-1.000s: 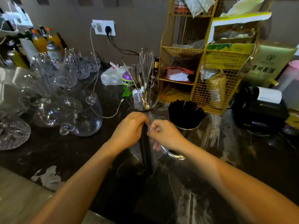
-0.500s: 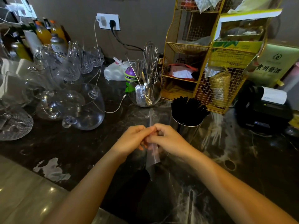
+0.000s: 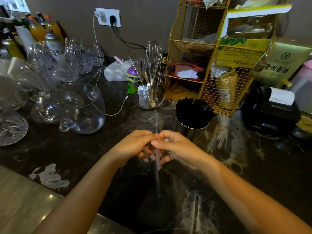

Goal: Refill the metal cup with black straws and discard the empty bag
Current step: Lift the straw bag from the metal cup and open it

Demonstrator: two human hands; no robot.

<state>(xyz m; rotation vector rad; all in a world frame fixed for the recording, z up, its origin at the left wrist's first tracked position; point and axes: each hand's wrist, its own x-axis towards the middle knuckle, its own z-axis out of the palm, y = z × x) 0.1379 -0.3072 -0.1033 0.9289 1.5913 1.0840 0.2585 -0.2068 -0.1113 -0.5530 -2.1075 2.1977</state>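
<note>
A clear, empty plastic bag (image 3: 158,174) is folded into a narrow strip that hangs down between my hands over the dark marble counter. My left hand (image 3: 135,146) and my right hand (image 3: 175,149) meet fingertip to fingertip and both pinch the bag near its top. Just behind my right hand stands the metal cup (image 3: 192,130), packed with black straws (image 3: 194,110) that fan out above its rim.
Glass pitchers and cups (image 3: 67,108) crowd the left of the counter. A glass jar with a whisk and spoons (image 3: 150,93) stands behind my hands, a yellow wire rack (image 3: 211,65) beside it, a black receipt printer (image 3: 270,115) at right. A white cable (image 3: 116,112) trails from the wall socket.
The bag has gone from a wide sheet to a narrow folded strip. My hands have come closer together, and the view has shifted slightly down and toward me.
</note>
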